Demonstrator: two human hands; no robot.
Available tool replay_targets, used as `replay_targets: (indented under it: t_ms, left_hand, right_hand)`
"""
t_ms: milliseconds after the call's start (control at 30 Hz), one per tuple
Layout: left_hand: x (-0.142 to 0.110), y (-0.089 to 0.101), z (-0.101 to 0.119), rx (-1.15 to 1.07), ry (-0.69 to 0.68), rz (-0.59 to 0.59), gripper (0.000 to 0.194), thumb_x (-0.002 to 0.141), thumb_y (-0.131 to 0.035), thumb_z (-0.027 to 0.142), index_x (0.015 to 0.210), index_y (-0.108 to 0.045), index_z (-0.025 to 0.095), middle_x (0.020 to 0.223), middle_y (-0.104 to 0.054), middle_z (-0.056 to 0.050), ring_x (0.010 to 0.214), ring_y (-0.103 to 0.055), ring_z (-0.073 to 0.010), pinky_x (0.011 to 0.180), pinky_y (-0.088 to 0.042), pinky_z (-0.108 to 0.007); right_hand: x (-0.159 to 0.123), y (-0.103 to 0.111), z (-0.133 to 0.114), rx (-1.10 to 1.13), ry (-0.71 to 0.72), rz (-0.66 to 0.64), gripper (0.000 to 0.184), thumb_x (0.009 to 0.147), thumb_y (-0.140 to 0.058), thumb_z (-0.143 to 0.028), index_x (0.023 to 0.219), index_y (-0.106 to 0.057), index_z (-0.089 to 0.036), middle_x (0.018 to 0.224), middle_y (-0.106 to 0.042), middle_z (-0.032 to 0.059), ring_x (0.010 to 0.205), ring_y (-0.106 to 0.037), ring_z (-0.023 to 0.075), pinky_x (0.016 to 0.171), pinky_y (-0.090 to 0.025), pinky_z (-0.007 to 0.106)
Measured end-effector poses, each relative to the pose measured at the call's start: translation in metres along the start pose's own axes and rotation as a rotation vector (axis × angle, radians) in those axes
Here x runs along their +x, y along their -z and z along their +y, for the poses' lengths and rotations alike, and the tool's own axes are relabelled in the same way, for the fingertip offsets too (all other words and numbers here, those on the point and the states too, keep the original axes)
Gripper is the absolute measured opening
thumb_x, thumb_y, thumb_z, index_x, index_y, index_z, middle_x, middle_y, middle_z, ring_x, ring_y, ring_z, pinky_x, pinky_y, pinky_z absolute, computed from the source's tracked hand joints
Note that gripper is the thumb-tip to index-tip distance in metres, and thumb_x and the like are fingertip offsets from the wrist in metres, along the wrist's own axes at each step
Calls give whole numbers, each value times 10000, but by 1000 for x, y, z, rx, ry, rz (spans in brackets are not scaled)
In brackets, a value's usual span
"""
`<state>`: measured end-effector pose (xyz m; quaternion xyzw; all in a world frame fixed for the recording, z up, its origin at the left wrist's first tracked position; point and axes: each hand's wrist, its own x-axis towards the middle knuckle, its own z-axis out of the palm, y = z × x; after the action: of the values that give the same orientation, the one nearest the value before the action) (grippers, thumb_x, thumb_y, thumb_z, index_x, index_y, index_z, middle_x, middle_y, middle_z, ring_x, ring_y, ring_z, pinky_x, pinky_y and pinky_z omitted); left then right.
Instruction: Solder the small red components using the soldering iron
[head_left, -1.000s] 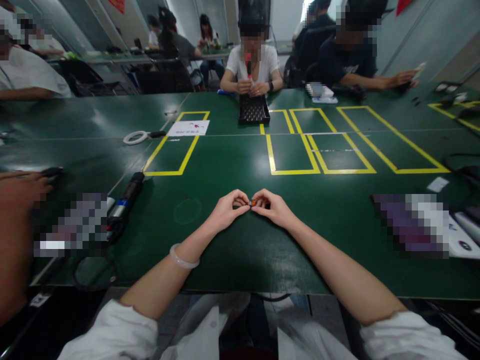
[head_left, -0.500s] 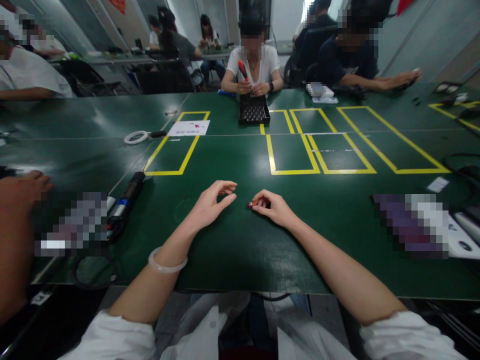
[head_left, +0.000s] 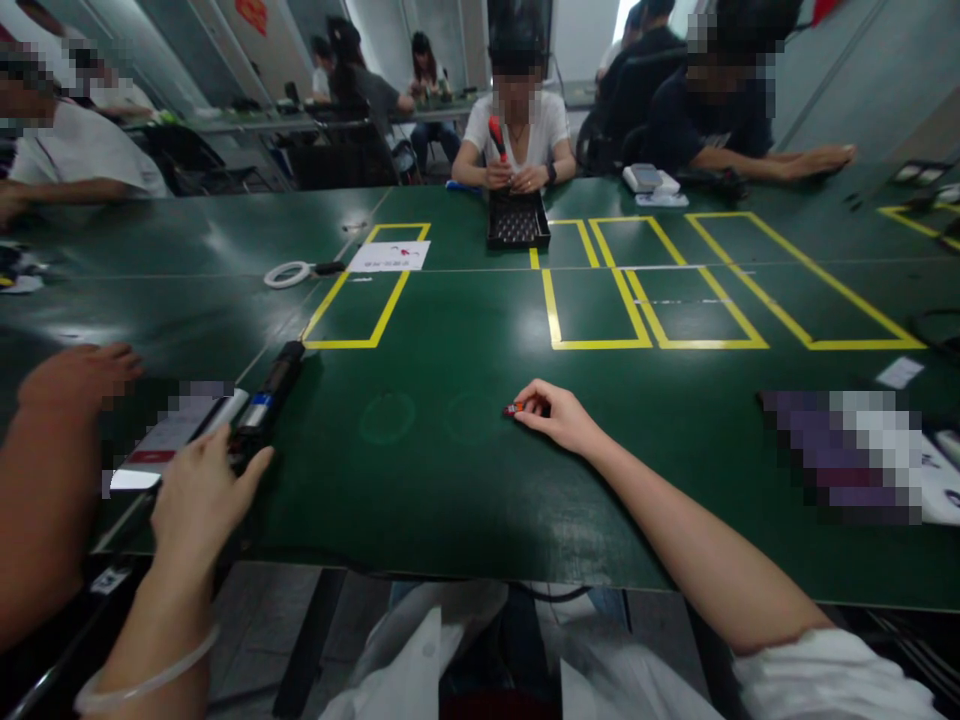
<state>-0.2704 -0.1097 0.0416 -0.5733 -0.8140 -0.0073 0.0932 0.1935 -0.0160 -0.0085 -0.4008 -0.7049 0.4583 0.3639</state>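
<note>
My left hand [head_left: 204,492] reaches over the rear end of a black electric screwdriver [head_left: 271,388] with a blue band, lying on the table at the left. Its thumb is spread away from the fingers, and whether the fingertips touch the tool is hidden. In the middle of the table, my right hand [head_left: 556,413] is closed in a pinch on a tiny red and orange part [head_left: 513,409]. The fingers cover much of it, so its kind does not show.
Yellow tape rectangles [head_left: 598,345] mark the green table [head_left: 420,510]. A white paper [head_left: 391,257], a tape roll [head_left: 289,274] and a black tray [head_left: 517,243] lie farther back. A co-worker's arm [head_left: 46,480] rests at the left; another person holds a red-handled tool [head_left: 496,136] opposite.
My left hand has moved from beside my right hand to the left and nearer me, over the screwdriver. My right hand keeps its pinch. The view has shifted slightly.
</note>
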Motion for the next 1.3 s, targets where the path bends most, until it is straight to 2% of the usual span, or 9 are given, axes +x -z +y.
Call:
replay_targets:
  t_ms: [100,200,267,400,533,633,733,867,1300]
  left_hand:
    - [-5,-4,-18,67,73,-136,644,892,-330,580,1299,-501,110,1295,-567,-224,1129,-568,-369,839,-478,-439]
    - [1,-7,-28,45,92,-207,658,884,-321,572,1320,-506,115,1304,-571,-211,1134,-576,-342,835,-470,-398]
    - [7,-7,-32,10,90,-209,637,846,-377,567,1261,-562,120,1212,-631,-188,1074,-601,-337,791,-468,-374]
    - [13,-8,-34,-78,55,-141,509,740,-489,568,1061,-659,211,963,-710,-88,959,-630,-345,685,-444,-351]
    - [9,-8,-26,-76,17,-151,579,770,-467,571,1128,-643,152,1001,-703,-155,944,-638,-353,698,-451,-364]
    - [3,-6,-13,-73,4,-151,583,810,-466,540,1189,-614,123,1098,-685,-171,1007,-626,-335,784,-473,-372]
    - [-4,-2,8,-102,-51,-139,581,837,-458,534,1216,-596,116,1182,-653,-175,1094,-599,-323,889,-466,-391]
    - [-10,5,47,-179,-112,-161,602,844,-455,547,1237,-593,113,1206,-629,-174,1108,-595,-317,928,-465,-404]
    - [-6,19,216,-433,-514,-176,467,869,-510,465,1217,-594,164,1195,-550,-123,1026,-594,-262,914,-472,-371]
  right_hand:
    - [0,0,2,6,0,0,181,796,-670,-292,917,-608,-172,720,-591,-9,616,-514,113,587,-416,248]
    - [0,0,3,18,-1,2,192,796,-669,-293,933,-609,-172,723,-583,-10,622,-512,114,589,-416,250]
    - [0,0,3,24,-4,6,200,795,-670,-299,940,-611,-174,722,-581,-11,623,-511,116,587,-415,251]
    - [0,0,2,23,-9,2,207,797,-671,-311,942,-621,-172,726,-581,-9,624,-510,115,588,-417,250]
    - [0,0,1,25,-16,-11,207,799,-670,-312,939,-623,-168,712,-576,-13,612,-503,111,582,-409,245]
    - [0,0,0,24,-14,-11,207,803,-670,-318,936,-621,-169,706,-575,-15,604,-494,109,574,-399,241]
    - [0,0,-1,15,-15,-5,209,802,-673,-330,929,-617,-173,700,-576,-16,602,-491,109,568,-400,238]
    - [0,0,-2,13,-17,-6,209,802,-671,-337,920,-616,-173,693,-575,-18,591,-485,106,562,-398,235]
    - [2,0,-2,67,17,51,244,792,-678,-339,955,-579,-186,740,-561,-15,609,-487,111,567,-397,248]
